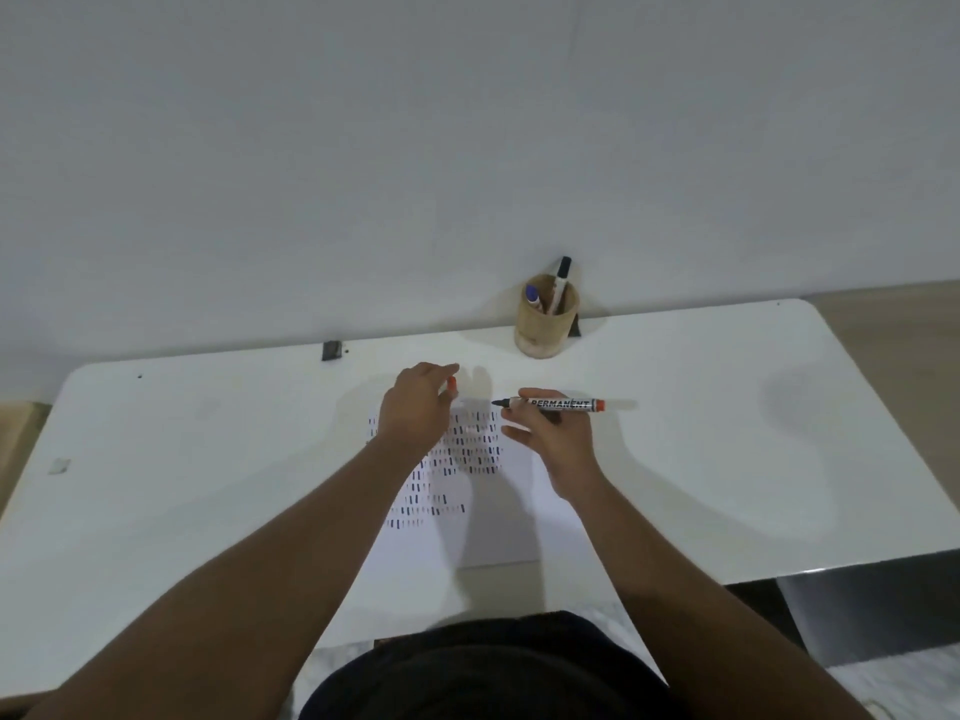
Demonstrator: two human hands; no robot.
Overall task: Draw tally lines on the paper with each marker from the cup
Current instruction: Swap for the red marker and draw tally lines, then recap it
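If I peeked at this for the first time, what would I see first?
Two hands over the middle of a white table: the right hand holds an uncapped marker marked PERMANENT, and the left hand holds its orange cap. Beneath them lies a paper with rows of tally lines. A cup with more markers stands by the wall.

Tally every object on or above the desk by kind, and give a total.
Markers: 3 (one in the right hand, two in the cup)
Marker caps: 1, orange, in the left hand
Cups: 1
Paper sheets: 1
Total: 6
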